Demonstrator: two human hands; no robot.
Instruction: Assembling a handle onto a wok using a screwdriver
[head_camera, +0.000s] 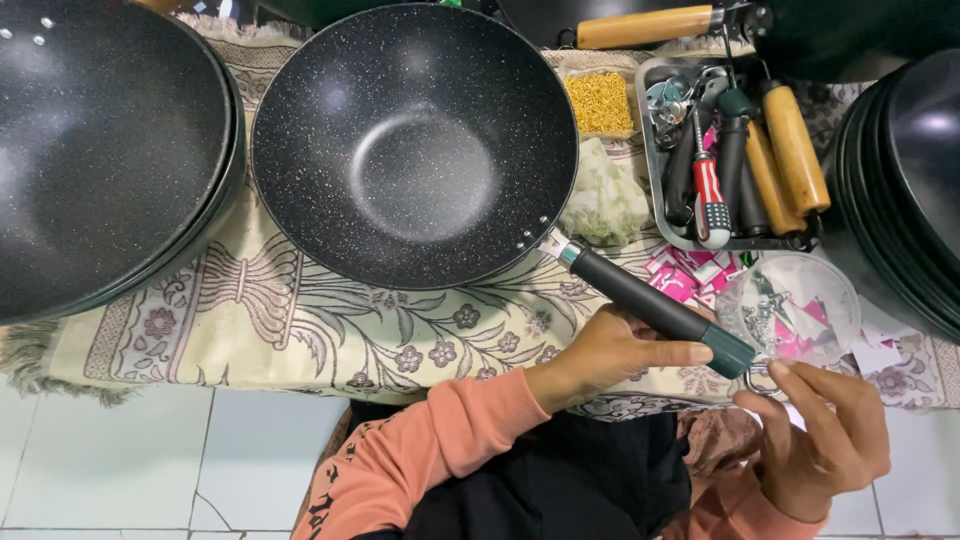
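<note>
A black speckled wok (415, 145) lies on a patterned mat (300, 320), its dark green handle (650, 305) pointing to the lower right. My left hand (615, 352) wraps around the handle from below, thumb along its end. My right hand (825, 440) is just past the handle's tip, and its fingertips pinch the small metal hanging ring (760, 378) there. Both arms wear salmon-coloured sleeves.
Stacks of black woks stand at the left (100, 150) and right (905, 180). A metal tray (650, 150) holds screwdrivers and wooden handles. Beside it are a bag of gold-coloured parts (600, 100), a clear bag of metal bits (790, 305) and pink slips. White floor tiles (120, 460) lie below.
</note>
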